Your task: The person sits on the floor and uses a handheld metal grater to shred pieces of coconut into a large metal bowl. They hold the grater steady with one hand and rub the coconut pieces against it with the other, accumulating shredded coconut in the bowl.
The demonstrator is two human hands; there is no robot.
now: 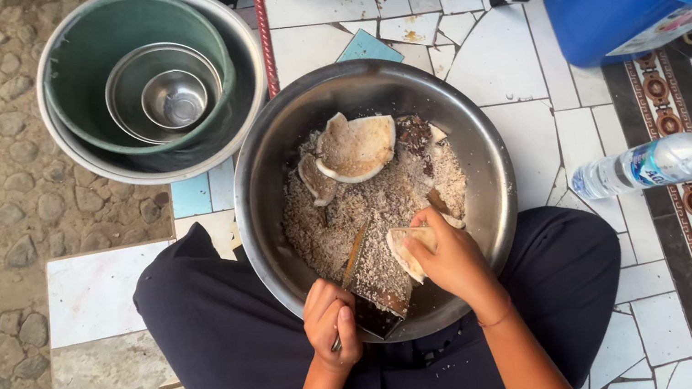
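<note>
Steel bowl (488, 153) sits in the lap to catch shavings; left hand (329, 322) fists the grater (372, 287) steady, right hand (452, 259) pinches a coconut piece (406, 254) against it.

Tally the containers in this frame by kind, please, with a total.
Large steel bowl holding grated coconut: 1
Nested empty bowls beside it: 4
Blue jerrycan: 1
Clear water bottle with blue cap: 1
Total: 7

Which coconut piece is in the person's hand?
The small piece at the big bowl's near side, in the right hand; the others lie untouched farther back.
</note>
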